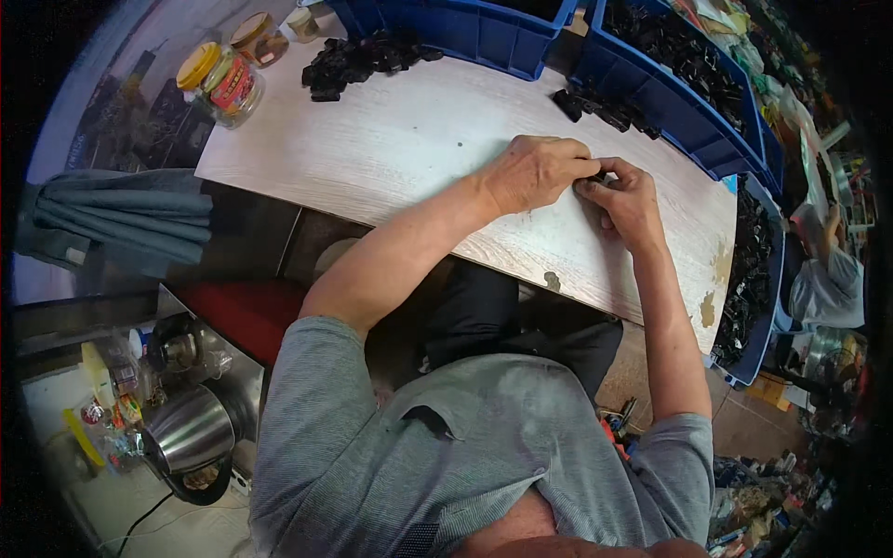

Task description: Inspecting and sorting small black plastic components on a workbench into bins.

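Both my hands meet over the pale wooden tabletop (pixel 391 149). My left hand (pixel 535 172) is curled, fingers closed around a small black part (pixel 596 175) that barely shows between the fingertips. My right hand (pixel 628 197) pinches the same part from the other side. A small heap of black parts (pixel 605 110) lies just beyond my hands. A larger heap of black parts (pixel 358 60) sits at the table's far left.
Blue bins (pixel 484 33) line the far edge, one (pixel 684 88) full of black parts; another blue bin (pixel 749 325) hangs off the right end. Jars with yellow lids (pixel 223 84) stand at the far left corner. A steel kettle (pixel 191 432) sits low left. Another person (pixel 828 270) is at the right.
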Demonstrator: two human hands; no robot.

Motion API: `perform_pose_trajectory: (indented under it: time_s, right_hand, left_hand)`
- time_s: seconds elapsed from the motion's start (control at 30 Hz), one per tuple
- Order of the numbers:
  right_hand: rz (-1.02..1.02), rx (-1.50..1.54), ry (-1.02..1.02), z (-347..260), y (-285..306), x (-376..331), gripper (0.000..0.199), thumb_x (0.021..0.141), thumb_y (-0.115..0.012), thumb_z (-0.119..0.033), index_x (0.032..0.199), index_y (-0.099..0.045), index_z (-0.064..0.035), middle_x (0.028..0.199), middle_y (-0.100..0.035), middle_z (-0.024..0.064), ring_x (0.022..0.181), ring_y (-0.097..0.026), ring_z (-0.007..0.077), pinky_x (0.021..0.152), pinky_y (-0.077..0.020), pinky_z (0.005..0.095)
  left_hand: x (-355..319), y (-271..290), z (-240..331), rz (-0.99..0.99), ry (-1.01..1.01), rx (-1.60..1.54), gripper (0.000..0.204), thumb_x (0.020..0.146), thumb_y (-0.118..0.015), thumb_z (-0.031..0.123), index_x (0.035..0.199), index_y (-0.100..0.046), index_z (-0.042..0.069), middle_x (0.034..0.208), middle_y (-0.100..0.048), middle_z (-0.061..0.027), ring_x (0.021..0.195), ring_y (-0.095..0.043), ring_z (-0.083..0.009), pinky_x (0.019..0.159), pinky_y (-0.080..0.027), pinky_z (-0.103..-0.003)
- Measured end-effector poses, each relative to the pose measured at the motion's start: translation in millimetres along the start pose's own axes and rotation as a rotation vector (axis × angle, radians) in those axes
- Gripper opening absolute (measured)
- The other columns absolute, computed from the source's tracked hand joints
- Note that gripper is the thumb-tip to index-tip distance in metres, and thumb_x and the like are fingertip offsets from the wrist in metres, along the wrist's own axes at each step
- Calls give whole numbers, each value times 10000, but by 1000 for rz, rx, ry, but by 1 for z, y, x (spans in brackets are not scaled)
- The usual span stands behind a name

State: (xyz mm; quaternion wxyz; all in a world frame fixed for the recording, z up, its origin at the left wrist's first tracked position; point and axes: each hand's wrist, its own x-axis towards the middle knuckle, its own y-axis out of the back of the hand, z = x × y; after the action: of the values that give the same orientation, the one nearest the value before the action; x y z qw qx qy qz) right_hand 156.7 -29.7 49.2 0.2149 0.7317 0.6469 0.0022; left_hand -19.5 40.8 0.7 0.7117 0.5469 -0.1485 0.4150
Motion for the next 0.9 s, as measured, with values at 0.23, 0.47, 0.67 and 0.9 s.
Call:
perform_pose_trajectory:
  time_s: [0.23, 0.47, 0.67, 0.9]
  right_hand:
    - [-10, -58, 13, 7, 3, 4, 250, 849, -804, -106, 1058, -695, -21, 612, -565, -30, 432, -420, 53, 396, -283, 252]
    - [-36, -67, 57, 6, 4, 10, 226, 841, -796, -115, 1025, -711, -16, 660, -624, 0, 438, -486, 69, 395, -369, 261]
    - [18, -81, 15, 3, 6, 4, 251, 814, -795, -116, 1028, -704, -23, 626, -602, 5, 432, -488, 89, 396, -364, 275]
    - [55, -71, 31, 5, -1, -2, 212, 834, -784, -149, 997, -671, -75, 598, -581, 3, 372, -445, 98, 339, -296, 296]
  left_hand:
    - [-1, 5, 9, -28, 16, 27, 324, 845, -680, 39, 1154, -685, 134, 998, -717, -59, 933, -716, -274, 799, -595, -383]
    - [-4, 11, 11, -95, 10, 108, 271, 866, -677, 26, 1136, -693, 51, 1098, -720, -117, 1050, -687, -295, 883, -590, -376]
    - [-7, 32, -17, 331, 187, 207, 248, 892, -719, 144, 1101, -666, 20, 1034, -700, -182, 995, -654, -384, 868, -529, -465]
    - [-42, 103, -114, 559, 881, 717, 314, 910, -702, 298, 1088, -647, 46, 1034, -689, -208, 999, -606, -441, 879, -476, -532]
